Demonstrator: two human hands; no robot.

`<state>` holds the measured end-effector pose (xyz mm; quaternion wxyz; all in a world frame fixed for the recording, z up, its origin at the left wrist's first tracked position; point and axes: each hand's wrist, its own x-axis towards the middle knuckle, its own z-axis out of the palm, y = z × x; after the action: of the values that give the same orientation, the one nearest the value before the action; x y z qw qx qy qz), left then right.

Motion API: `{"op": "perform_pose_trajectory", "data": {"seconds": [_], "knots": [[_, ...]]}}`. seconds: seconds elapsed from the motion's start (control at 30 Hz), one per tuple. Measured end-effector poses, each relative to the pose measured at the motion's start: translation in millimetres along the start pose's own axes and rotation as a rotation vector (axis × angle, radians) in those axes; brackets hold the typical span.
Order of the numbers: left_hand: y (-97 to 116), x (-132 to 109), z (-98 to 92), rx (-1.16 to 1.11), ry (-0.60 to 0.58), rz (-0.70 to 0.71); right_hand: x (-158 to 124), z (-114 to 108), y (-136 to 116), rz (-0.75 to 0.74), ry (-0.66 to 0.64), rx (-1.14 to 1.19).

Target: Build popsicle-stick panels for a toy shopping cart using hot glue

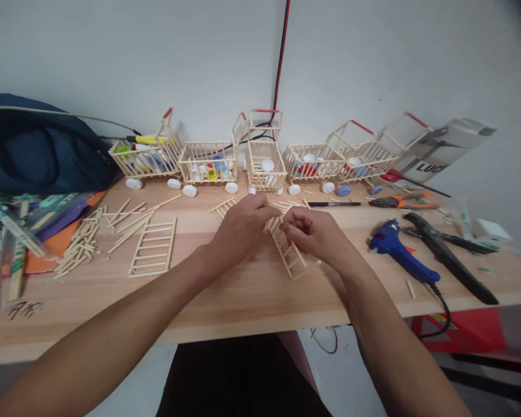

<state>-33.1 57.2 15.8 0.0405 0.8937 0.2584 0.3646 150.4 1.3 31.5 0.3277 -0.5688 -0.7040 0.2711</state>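
Note:
A small ladder-like frame of thin wooden sticks point(292, 263) tilts between my two hands over the middle of the table. My left hand point(246, 223) is closed, its thumb and fingers pinching the frame's upper end. Against the upper right part of the same frame, the curled fingers of my right hand point(310, 230) are pressed together. My fingers hide the exact grip points. Just behind my left hand lies another stick frame point(223, 208), partly covered. To the left, a finished-looking ladder frame point(154, 248) rests flat on the wood.
Several miniature stick shopping carts point(208, 165) line the wall. Cut sticks point(80, 246) are heaped at left near a blue bag point(47, 150). On the right lie a blue glue gun point(402, 252), a black cutter-like tool point(451, 258), orange-handled pliers point(403, 201) and a pen point(334, 204).

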Motion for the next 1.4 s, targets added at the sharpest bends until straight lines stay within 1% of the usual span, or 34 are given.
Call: {"op": "perform_pose_trajectory", "data": {"seconds": [0.17, 0.27, 0.43, 0.6, 0.67, 0.8, 0.87, 0.9, 0.93, 0.97, 1.07, 1.13, 1.27, 1.4], "knots": [[1.7, -0.1, -2.7, -0.009, 0.003, 0.006, -1.5, -0.5, -1.1, 0.037, -0.014, 0.050], [2.1, -0.1, -3.4, -0.007, -0.009, 0.003, -1.2, -2.0, -1.3, 0.064, -0.005, 0.026], [-0.2, -0.2, -1.5, 0.023, -0.008, 0.010, 1.8, -5.8, 4.7, 0.063, 0.083, -0.021], [1.6, 0.9, -3.8, 0.032, -0.001, 0.014, 3.3, -8.1, 10.9, 0.056, 0.172, -0.084], [2.3, 1.0, -4.7, 0.033, 0.002, 0.015, 3.4, -8.2, 11.9, 0.065, 0.208, -0.026], [1.0, 0.0, -4.3, 0.020, 0.010, 0.017, 5.3, -8.2, 13.3, 0.106, 0.283, 0.261], [0.2, -0.4, -4.0, 0.007, 0.010, 0.016, 6.5, -8.5, 12.7, 0.112, 0.295, 0.345], [0.1, -0.5, -4.1, 0.005, 0.008, 0.017, 6.8, -8.7, 11.8, 0.113, 0.280, 0.367], [0.2, -0.5, -4.3, 0.008, 0.008, 0.017, 6.7, -9.2, 10.6, 0.119, 0.237, 0.381], [0.4, -0.5, -4.6, 0.013, 0.007, 0.018, 6.2, -9.8, 9.4, 0.131, 0.168, 0.394], [1.1, -0.7, -5.7, 0.035, 0.013, 0.029, 2.9, -13.1, 7.3, 0.177, -0.096, 0.420], [0.5, -1.2, -5.7, 0.037, 0.026, 0.038, 0.7, -16.1, 8.0, 0.197, -0.216, 0.426], [-2.6, -2.7, -3.8, 0.001, 0.020, 0.031, -1.3, -21.1, 9.9, 0.207, -0.320, 0.444], [-3.9, -3.3, -3.2, 0.008, 0.006, 0.030, -3.3, -24.9, 8.9, 0.160, -0.338, 0.447]]}}
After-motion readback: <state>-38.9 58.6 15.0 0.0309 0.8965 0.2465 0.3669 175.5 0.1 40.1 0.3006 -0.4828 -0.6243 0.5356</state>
